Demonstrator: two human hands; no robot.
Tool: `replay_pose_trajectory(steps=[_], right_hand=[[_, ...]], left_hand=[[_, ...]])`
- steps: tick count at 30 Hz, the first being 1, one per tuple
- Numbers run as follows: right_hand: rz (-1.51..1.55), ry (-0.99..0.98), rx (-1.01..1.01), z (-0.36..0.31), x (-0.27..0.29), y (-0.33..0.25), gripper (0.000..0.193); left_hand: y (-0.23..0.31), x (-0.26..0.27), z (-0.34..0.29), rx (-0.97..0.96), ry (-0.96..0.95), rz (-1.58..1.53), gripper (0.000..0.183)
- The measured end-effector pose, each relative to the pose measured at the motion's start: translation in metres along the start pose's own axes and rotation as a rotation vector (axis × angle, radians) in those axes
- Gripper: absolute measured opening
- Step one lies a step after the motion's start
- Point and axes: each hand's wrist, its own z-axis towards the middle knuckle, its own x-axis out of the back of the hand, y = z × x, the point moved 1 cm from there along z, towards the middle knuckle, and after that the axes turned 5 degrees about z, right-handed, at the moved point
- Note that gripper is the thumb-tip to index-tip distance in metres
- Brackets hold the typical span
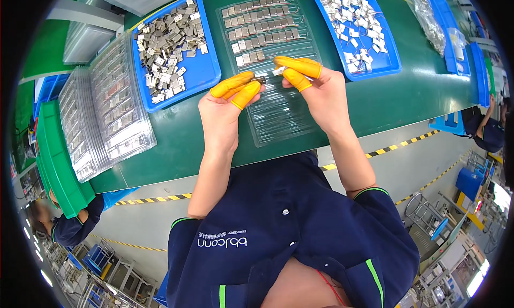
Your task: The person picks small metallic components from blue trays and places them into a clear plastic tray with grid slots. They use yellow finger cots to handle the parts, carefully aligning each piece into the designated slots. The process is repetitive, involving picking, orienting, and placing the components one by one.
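Note:
Yellow finger cots cover the thumb and fingertips of both my hands. My left hand point(224, 107) pinches a small metal housing point(259, 79). Just to its right, my right hand point(321, 91) grips a small white connector point(279, 70) between thumb and finger. The two pieces are close together above a clear plastic blister tray point(281, 123). Rows of metal housings point(257, 25) fill the far part of that tray; its near slots hold none. My fingers partly hide both held pieces.
Left of the blister tray, a blue tray point(211, 72) holds many loose metal housings. At right another blue tray point(393, 59) carries white connectors with thin wires. Stacked clear trays point(120, 126) stand beside a green bin point(59, 163) at the far left. Co-workers are at both sides.

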Motion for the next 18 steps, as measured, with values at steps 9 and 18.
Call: replay_pose_trajectory(steps=[9, 18], right_hand=[[0.056, 0.009, 0.084, -0.005, -0.009, 0.013, 0.019], [-0.161, 0.069, 0.194, -0.003, -0.008, 0.012, 0.015]], left_hand=[[0.0, -0.003, -0.005, -0.014, 0.062, -0.097, 0.025], [-0.001, -0.007, -0.006, -0.004, 0.047, -0.128, 0.024]])
